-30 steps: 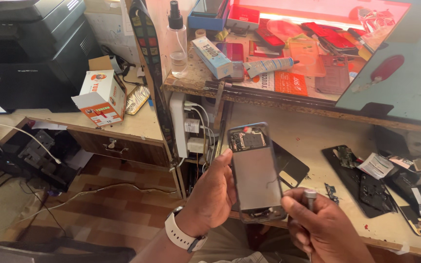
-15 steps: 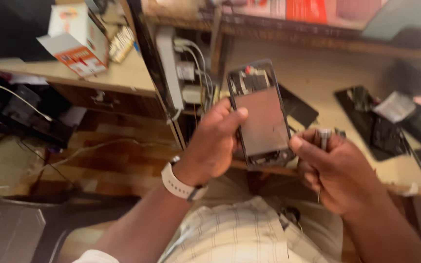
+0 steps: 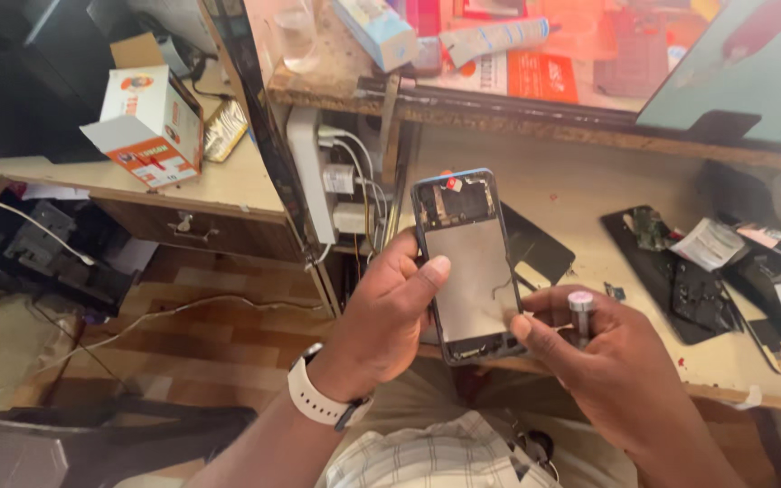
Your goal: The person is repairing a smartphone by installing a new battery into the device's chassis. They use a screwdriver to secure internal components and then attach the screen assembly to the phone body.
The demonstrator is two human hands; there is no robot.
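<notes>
Over the cluttered surface [image 3: 580, 190], the opened phone [image 3: 467, 262] stood upright, back exposed for work; the left hand [image 3: 381, 330] had its fingers clamped on its edge, while the right hand [image 3: 603, 361] pinched a small screwdriver [image 3: 580, 312] beside it.

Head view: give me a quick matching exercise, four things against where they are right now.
Things:
1. opened phone
2. screwdriver
3. white watch
4. white and orange box

Places:
A. on the side desk, upper left
B. gripped in the right hand
C. on the left wrist
D. held up by the left hand

Pairs: 1-D, 2-B, 3-C, 4-A
</notes>
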